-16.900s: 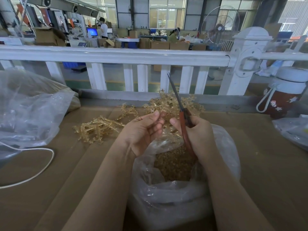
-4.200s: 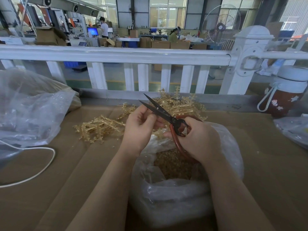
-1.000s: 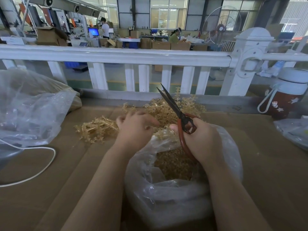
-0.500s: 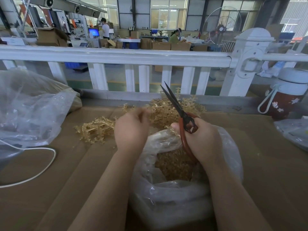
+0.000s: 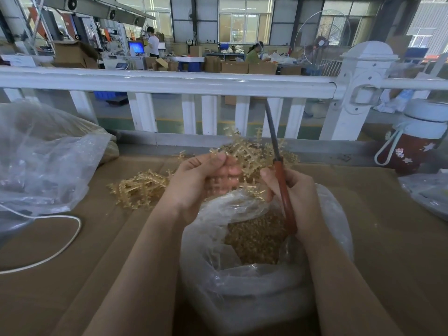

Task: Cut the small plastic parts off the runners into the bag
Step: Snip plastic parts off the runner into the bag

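From the head camera, I read this as the moment between cuts: my left hand [image 5: 201,183] has its fingers curled around a gold-coloured runner [image 5: 232,166] held just above the mouth of the clear bag [image 5: 242,282], while my right hand [image 5: 293,195] is wrapped round the red handles of the scissors [image 5: 278,170]. The blades point up and away, edge-on to the camera, and they look pressed together, though I cannot be sure from this angle. The bag sits between my forearms, already holding a good heap of cut parts [image 5: 254,238]. Uncut runners lie in two piles beyond the bag, one far pile [image 5: 254,151] behind my fingers and one to the left [image 5: 138,190]

My judgement is that the next move calls for turning the runner so a part stands clear of my fingers, tipping the blades down to it, and snipping over the bag mouth so the piece drops in

The surface is brown cardboard [image 5: 72,275] laid flat. A crumpled clear bag [image 5: 43,161] and a white cord [image 5: 58,251] lie at the left; a red bottle with a white lid [image 5: 417,146] stands at the right. A white railing [image 5: 169,83] runs across behind, and beyond it a workshop floor with boxes, a fan and two people at benches
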The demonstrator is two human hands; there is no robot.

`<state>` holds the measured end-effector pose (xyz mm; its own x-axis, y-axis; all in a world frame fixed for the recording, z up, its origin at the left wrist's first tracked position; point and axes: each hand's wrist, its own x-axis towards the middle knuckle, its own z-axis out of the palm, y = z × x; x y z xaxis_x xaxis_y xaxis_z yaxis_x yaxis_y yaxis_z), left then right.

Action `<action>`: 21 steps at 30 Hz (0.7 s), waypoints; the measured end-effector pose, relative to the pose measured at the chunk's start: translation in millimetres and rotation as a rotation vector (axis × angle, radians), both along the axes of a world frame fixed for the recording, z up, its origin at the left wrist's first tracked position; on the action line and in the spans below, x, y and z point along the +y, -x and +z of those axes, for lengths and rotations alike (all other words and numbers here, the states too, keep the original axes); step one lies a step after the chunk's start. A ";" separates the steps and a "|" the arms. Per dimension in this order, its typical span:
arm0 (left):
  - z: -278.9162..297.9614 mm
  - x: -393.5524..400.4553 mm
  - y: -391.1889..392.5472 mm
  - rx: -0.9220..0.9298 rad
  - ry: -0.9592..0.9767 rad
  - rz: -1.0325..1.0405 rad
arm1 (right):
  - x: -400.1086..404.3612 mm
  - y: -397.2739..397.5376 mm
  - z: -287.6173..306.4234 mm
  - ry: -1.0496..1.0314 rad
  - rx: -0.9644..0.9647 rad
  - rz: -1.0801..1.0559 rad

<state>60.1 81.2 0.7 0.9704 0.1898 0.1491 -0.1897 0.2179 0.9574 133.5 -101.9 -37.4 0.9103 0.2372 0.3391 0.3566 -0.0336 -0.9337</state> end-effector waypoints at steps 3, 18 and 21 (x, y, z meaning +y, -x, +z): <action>-1.1 0.2 1.7 -0.005 -0.042 -0.093 | -2.3 1.9 3.1 -0.142 0.064 0.075; -5.7 2.4 4.6 0.029 -0.194 -0.131 | -9.7 -1.2 6.0 -0.255 0.108 0.225; -7.5 3.1 3.2 0.032 -0.243 -0.120 | -10.0 0.4 7.7 -0.243 0.115 0.216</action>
<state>56.9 84.3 -6.8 0.9888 0.0358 0.1450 -0.1451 -0.0003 0.9894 133.1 -111.9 -29.7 0.8834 0.3539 0.3072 0.2228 0.2597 -0.9396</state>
